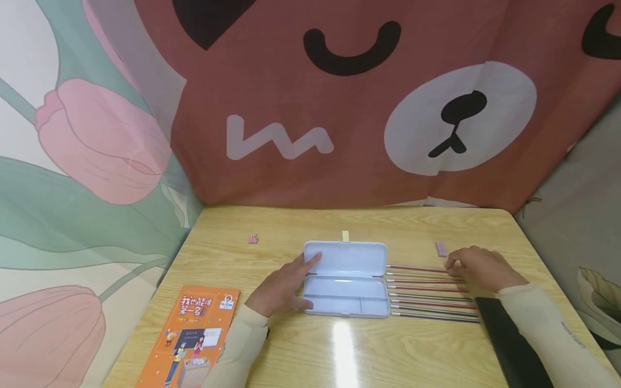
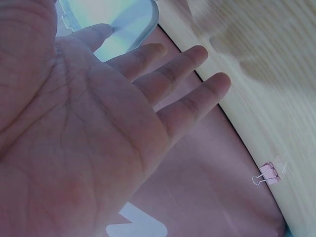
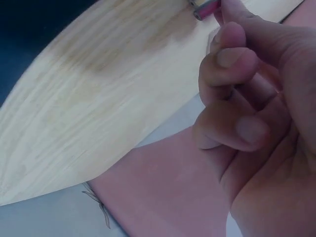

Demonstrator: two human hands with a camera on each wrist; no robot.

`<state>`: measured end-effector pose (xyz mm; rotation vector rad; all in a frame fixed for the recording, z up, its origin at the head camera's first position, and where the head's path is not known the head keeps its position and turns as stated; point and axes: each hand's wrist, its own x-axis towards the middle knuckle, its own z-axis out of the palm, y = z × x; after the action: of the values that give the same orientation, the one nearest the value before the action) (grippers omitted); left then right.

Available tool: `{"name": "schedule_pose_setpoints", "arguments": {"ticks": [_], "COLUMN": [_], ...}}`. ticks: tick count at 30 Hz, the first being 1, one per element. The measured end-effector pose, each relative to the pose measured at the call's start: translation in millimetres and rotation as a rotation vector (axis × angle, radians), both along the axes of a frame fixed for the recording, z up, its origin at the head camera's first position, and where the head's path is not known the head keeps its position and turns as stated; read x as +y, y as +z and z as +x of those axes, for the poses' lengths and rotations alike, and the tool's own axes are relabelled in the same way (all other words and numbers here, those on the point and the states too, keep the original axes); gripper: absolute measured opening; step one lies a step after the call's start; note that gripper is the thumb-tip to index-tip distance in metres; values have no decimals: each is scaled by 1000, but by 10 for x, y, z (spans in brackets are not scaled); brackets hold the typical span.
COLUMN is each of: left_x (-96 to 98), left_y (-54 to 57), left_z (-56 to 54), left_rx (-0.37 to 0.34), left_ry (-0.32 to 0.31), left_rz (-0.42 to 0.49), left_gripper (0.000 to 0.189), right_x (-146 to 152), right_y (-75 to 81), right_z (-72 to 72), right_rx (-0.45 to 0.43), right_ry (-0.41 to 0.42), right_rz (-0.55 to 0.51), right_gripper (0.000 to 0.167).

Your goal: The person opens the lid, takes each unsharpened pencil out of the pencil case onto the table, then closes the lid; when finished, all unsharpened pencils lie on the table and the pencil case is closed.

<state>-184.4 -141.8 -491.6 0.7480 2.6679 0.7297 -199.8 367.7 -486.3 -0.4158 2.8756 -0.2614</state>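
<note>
An open pale blue pencil case (image 1: 345,258) lies on the table, its lid folded back and its tray divided into compartments. My left hand (image 1: 283,285) rests at the case's left side, thumb by the tray and a fingertip on the lid; its fingers are spread and fairly straight in the left wrist view. Right of the case, several pencils (image 1: 432,297) lie in a row, pointing sideways. At their right ends, my right hand (image 1: 485,268) has its fingers curled, thumb and forefinger pinching the end of the farthest pencil (image 1: 417,268). The fingertips are partly cut off in the right wrist view.
A pink eraser-like block (image 1: 441,248) lies behind the pencils. A pink binder clip (image 1: 253,238) is at the back left, a small yellow strip (image 1: 345,235) behind the case. An orange book (image 1: 189,334) lies front left, a black flat object (image 1: 509,339) under my right forearm.
</note>
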Motion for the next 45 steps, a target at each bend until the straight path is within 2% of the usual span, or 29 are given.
{"name": "schedule_pose_setpoints", "arguments": {"ticks": [4, 6, 8, 12, 16, 22, 28, 34, 38, 41, 45], "left_x": [3, 7, 14, 33, 64, 117, 135, 138, 141, 154, 179], "left_y": [6, 14, 29, 78, 134, 184, 226, 256, 274, 290, 314], "left_z": [5, 6, 1, -21, -59, -119, -104, -50, -24, -11, 7], "left_rx": [3, 23, 63, 201, 314, 394, 467, 495, 476, 447, 399], "left_ry": [2, 1, 0, 5, 17, 1, -31, -42, -52, -56, -70], "left_rz": [-12, -20, -37, -45, -25, -30, -62, -68, -48, -37, -28], "left_gripper": [112, 108, 102, 98, 100, 98, 88, 77, 63, 56, 51], "right_x": [-78, -153, -255, -545, -925, -1445, -1669, -1711, -1735, -1764, -1813], "right_y": [60, 98, 142, 220, 263, 234, 170, 123, 98, 72, 37], "right_z": [-8, -18, -28, -36, -15, 39, 61, 96, 160, 242, 374], "right_rx": [13, 59, 131, 267, 335, 389, 451, 565, 619, 611, 530], "right_ry": [-16, -11, 14, 42, 56, 188, 243, 269, 286, 267, 228], "right_rz": [0, -6, -21, -71, -123, -185, -131, -86, -84, -130, -225], "right_gripper": [11, 15, 20, 28, 38, 49, 46, 39, 37, 34, 34]}}
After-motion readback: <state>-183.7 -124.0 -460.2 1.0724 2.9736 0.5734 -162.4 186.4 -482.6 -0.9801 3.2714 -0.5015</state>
